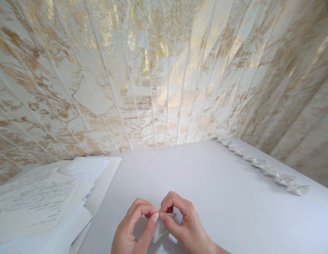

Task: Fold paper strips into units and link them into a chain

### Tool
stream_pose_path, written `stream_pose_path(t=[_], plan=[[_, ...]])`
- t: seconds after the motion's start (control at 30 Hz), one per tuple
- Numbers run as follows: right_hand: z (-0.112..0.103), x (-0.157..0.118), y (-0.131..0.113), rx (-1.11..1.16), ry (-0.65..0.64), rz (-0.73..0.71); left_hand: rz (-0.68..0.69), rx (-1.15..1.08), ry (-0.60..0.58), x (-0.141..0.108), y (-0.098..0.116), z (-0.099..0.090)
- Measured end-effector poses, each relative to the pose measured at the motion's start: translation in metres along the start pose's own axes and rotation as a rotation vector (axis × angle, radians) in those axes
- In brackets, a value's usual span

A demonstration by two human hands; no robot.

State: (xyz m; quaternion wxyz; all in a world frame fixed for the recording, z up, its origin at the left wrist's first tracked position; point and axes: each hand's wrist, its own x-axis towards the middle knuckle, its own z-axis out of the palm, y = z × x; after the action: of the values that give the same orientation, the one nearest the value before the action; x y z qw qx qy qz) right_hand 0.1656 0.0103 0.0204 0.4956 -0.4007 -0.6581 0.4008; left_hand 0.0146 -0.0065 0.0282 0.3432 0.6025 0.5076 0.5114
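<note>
Between both hands is a small folded piece of whitish paper, held over the white table near its front. My left hand pinches the paper's top edge between thumb and forefinger. Right beside those fingertips, my right hand pinches the same edge, its thumb and forefinger almost touching the left ones. Part of the paper is hidden behind the fingers and thumbs, so its exact folded shape cannot be made out.
A pile of papers, some with handwriting, lies on the left. Along the right edge runs a row of several small folded paper pieces. White wall covering with a gold pattern rises behind the table and along its right side.
</note>
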Motion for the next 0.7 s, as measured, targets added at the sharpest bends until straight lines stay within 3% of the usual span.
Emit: stream_pose_path(t=[0.13, 0.3, 0.5, 0.6, 0.7], plan=[[-0.002, 0.002, 0.005, 0.126, 0.023, 0.162, -0.089, 0.034, -0.109, 0.005, -0.007, -0.001], [-0.005, 0.004, 0.013, 0.215, 0.024, 0.204, -0.265, 0.014, -0.345, 0.005, -0.019, 0.002], [-0.008, 0.003, 0.016, 0.243, 0.022, 0.101, -0.356, -0.173, -0.32, 0.011, -0.026, -0.002], [-0.01, 0.003, 0.01, 0.09, -0.05, -0.002, -0.352, -0.179, -0.353, 0.016, -0.03, -0.006], [-0.009, 0.002, 0.006, 0.012, -0.142, 0.037, -0.316, -0.153, -0.31, 0.017, -0.032, -0.008]])
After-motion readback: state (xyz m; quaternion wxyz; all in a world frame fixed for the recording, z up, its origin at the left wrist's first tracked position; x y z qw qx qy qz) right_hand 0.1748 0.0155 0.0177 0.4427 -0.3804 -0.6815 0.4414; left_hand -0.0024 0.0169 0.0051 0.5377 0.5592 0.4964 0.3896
